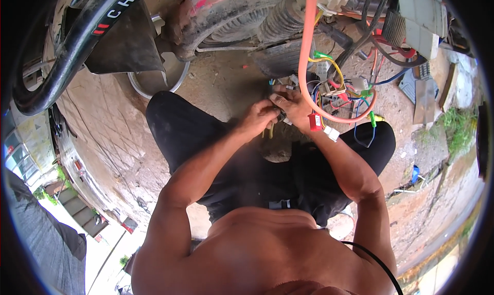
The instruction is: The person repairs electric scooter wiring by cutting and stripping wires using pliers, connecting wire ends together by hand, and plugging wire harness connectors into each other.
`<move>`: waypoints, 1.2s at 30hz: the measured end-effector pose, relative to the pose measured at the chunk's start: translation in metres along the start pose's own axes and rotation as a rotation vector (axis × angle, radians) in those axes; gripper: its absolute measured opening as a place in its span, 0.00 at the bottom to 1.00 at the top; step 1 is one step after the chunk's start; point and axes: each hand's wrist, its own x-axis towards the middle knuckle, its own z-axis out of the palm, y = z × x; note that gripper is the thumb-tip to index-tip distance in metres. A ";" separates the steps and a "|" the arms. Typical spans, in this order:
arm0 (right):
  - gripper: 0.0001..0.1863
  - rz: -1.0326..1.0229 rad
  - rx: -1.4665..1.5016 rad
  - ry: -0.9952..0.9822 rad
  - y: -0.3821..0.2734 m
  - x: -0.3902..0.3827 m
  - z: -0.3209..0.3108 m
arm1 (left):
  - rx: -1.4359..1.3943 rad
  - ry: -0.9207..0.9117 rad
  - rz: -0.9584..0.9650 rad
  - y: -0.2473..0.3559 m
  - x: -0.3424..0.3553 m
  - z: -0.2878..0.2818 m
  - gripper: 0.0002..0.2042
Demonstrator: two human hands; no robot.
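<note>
My left hand [259, 119] and my right hand [294, 107] meet above the ground between my knees, fingers pinched together on something small and dark, mostly hidden by them. Thin yellowish pieces [267, 133] stick out below the fingers; their kind is unclear. Beside my right hand hangs a bundle of coloured wires [337, 89] with several plugs. A red connector [315, 122] and a white connector [331, 134] lie against my right wrist and forearm. A thick orange cable [304, 48] drops from above and loops around by the bundle. A green connector [378, 118] sits over my right knee.
A black tubular bar [67, 63] curves across the upper left. Beyond my hands are dirty coil springs [283, 22] and a dark pedal-like plate [278, 61]. A round metal rim [177, 84] lies left of them. Grey cloth [46, 238] shows at the left edge, a blue object [415, 174] at right.
</note>
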 end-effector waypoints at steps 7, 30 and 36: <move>0.19 -0.379 -0.705 -0.117 -0.009 -0.015 0.008 | -0.475 0.106 -0.059 0.000 0.007 -0.022 0.08; 0.20 -0.282 -0.642 -0.261 -0.044 -0.027 0.008 | -0.391 -0.020 -0.068 -0.001 0.013 -0.033 0.11; 0.16 -0.322 -0.856 -0.352 -0.018 -0.033 -0.002 | -0.733 0.365 -0.078 0.009 0.030 -0.083 0.11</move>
